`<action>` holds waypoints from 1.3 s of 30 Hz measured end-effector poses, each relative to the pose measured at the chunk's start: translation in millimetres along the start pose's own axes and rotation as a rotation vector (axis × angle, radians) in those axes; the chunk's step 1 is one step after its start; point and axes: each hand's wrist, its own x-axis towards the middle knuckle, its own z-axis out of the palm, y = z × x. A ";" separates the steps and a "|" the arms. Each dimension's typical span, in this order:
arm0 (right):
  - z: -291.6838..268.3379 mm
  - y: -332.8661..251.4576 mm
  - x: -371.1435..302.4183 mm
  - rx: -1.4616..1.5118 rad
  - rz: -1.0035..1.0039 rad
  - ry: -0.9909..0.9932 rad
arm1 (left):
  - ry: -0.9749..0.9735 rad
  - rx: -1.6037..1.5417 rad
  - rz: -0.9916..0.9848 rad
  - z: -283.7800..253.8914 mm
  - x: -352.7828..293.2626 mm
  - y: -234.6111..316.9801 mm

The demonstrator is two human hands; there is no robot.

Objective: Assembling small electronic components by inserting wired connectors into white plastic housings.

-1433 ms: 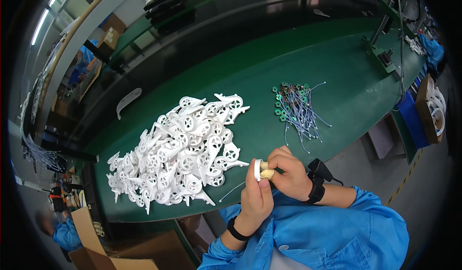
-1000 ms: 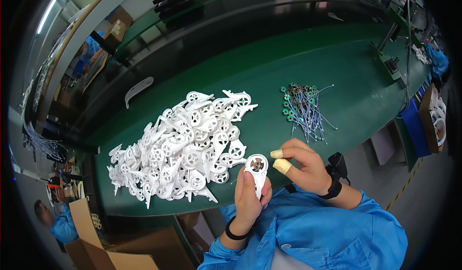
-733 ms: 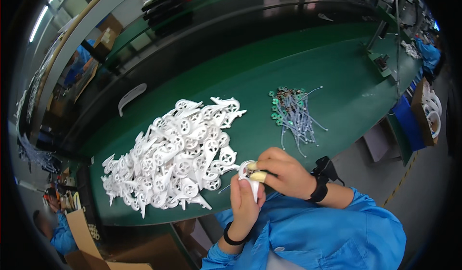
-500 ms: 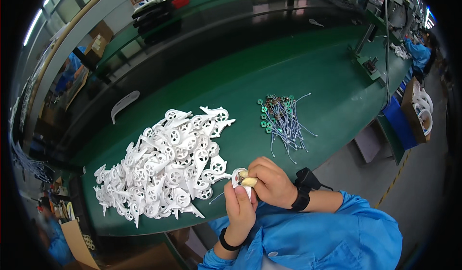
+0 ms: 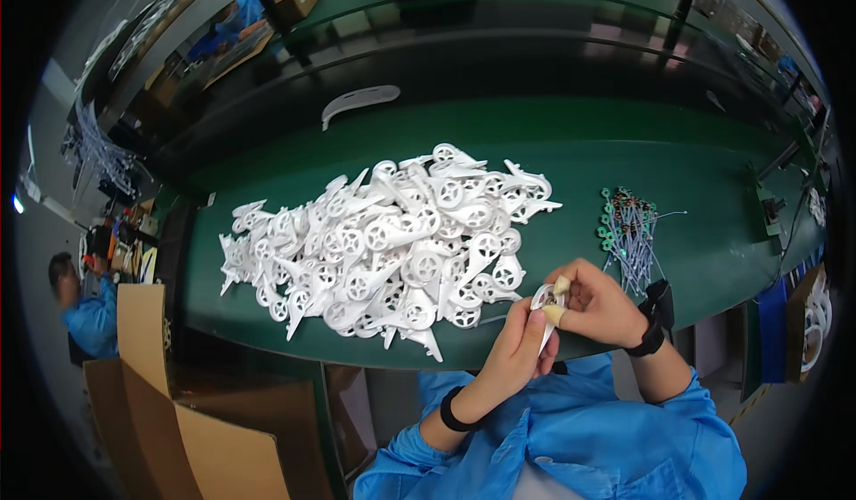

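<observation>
My left hand (image 5: 513, 348) pinches a white plastic part (image 5: 546, 332) by its tapering end, just off the bench's front edge. Yellowish finger covers sit on the thumb and index finger of my right hand (image 5: 606, 308), which grip the part's round end. What lies inside that round end is mostly hidden by these fingers. A thin grey-blue wire (image 5: 492, 320) sticks out to the left of my hands. Left of them spreads a large heap of similar white plastic parts (image 5: 419, 268), with spoked round ends. Beyond my right hand lies a bunch of wires with small green ring-shaped boards (image 5: 631, 232).
The green bench (image 5: 571, 161) holds everything. A curved white piece (image 5: 361, 99) lies at the back. Open cardboard boxes (image 5: 227, 446) stand below the bench at left, near a person in blue (image 5: 94, 317). A box of white rings (image 5: 813, 326) is at the far right.
The view has swung to the left, so the heap and my hands appear farther right. Both hands still hold the white part; my right thumb and index finger have shifted on its round end.
</observation>
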 end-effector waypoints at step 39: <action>-155.3 -7.2 77.1 -1.489 0.312 0.488 | 1.023 1.331 0.368 -71.9 -23.5 -1.6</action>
